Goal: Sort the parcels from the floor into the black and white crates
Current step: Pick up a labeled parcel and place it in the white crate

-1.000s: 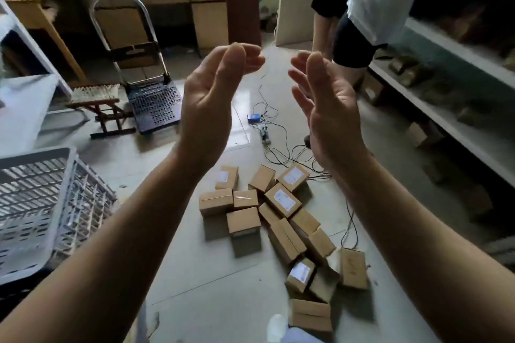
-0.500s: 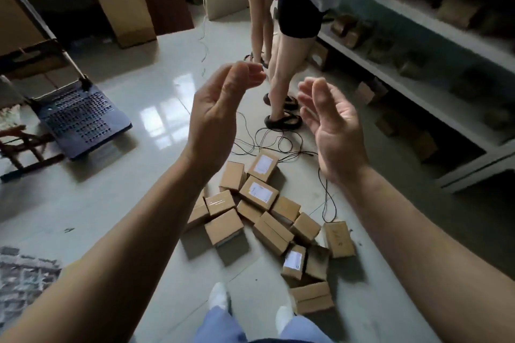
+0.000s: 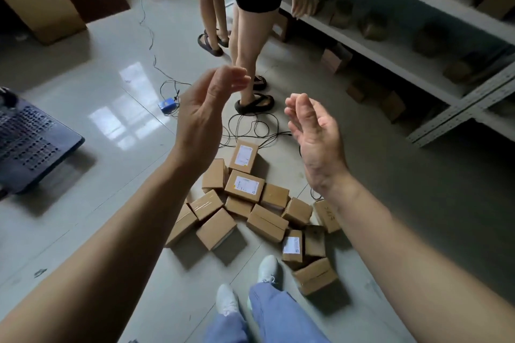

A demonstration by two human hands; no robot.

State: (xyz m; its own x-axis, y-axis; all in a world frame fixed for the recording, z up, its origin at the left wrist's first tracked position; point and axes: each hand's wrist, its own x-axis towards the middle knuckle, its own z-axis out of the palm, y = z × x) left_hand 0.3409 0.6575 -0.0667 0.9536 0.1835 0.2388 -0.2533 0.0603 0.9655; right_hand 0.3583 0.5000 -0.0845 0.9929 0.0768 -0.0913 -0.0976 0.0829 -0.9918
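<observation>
Left hand (image 3: 204, 117) and right hand (image 3: 315, 133) raised apart, fingers relaxed, empty, above parcels (image 3: 250, 203) clustered on floor (image 3: 111, 108).

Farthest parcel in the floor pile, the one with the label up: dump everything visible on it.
The farthest parcel is a small closed brown cardboard box, label face up; the white printed label covers much of the top, text too small to read. Its near end meets a second labelled parcel, with a plain parcel at its left. Black cables loop just beyond it. Neither the left hand nor the right hand touches it.
</observation>
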